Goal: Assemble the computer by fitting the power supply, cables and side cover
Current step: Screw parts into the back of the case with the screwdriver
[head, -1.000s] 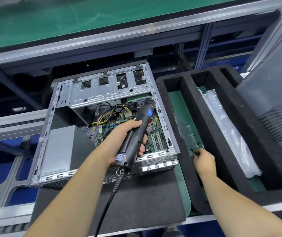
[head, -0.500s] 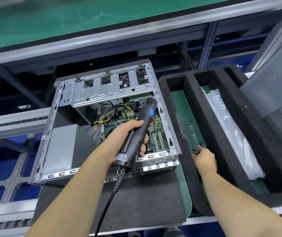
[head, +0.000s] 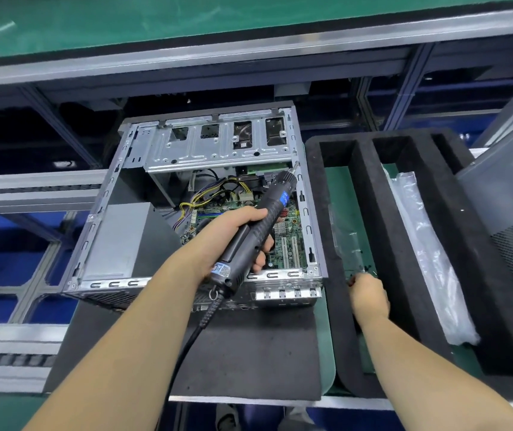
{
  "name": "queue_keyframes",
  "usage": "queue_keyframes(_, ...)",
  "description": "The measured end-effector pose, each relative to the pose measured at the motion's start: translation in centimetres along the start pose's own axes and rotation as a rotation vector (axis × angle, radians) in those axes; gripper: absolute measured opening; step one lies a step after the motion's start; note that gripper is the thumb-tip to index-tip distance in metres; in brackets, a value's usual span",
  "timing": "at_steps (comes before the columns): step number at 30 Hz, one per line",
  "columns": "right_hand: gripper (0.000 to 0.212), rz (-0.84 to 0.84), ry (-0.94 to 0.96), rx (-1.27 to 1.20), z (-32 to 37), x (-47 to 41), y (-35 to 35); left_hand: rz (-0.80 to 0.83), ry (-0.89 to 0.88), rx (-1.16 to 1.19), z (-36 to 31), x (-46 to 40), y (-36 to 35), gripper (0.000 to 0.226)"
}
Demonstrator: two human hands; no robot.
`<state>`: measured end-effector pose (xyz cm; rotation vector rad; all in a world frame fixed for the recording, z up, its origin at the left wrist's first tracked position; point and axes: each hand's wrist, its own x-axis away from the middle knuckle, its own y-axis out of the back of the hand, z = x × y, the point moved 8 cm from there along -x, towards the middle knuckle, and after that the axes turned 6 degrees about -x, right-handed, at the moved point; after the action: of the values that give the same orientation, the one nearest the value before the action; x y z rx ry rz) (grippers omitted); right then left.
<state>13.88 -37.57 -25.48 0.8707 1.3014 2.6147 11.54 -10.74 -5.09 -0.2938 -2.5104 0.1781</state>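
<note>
Two hands are engaged: the electric screwdriver (head: pixel 256 233) is gripped by the left hand (head: pixel 233 234) above the open computer case (head: pixel 118 237); small screws (head: pixel 364 269) in the foam tray (head: pixel 404 244) are reached by the right hand (head: pixel 368 295), its finger state hidden.

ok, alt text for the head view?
The left hand grips an electric screwdriver over an open computer case, while the right hand reaches to small screws in a black foam tray beside it.
</note>
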Motion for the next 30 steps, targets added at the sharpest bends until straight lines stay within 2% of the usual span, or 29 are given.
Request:
queue_keyframes(3,0.014,0.000,0.009,0.001,-0.2,-0.2,-0.2,-0.010,-0.009,0.001,-0.1,0.0,0.1,0.070)
queue_keyframes(10,0.005,-0.100,0.046,-0.337,0.2,0.6,1.4,0.015,-0.029,-0.009,-0.3,-0.1,0.0,0.066)
queue_keyframes(15,0.011,-0.172,0.021,-0.494,1.1,1.9,3.4,0.024,-0.031,-0.024,-0.5,0.1,0.0,0.049)
queue_keyframes(17,0.010,-0.216,0.037,-0.557,1.7,2.9,4.7,0.006,-0.051,-0.049,-0.9,0.4,-0.2,0.034)
queue_keyframes(19,0.008,-0.245,0.074,-0.634,2.6,4.1,6.3,-0.047,-0.093,-0.099,-1.5,0.9,-0.2,0.021)
queue_keyframes(23,0.020,-0.309,0.107,-0.908,5.6,6.8,9.7,-0.128,-0.259,-0.194,-3.1,2.6,0.1,0.016)
queue_keyframes(26,0.023,-0.375,0.195,-1.086,9.6,9.6,12.2,-0.105,-0.344,-0.112,-3.4,5.4,0.3,0.013)
queue_keyframes(30,0.028,-0.384,0.332,-1.206,15.1,14.0,13.5,0.032,-0.269,0.092,-0.3,8.7,0.5,0.031)
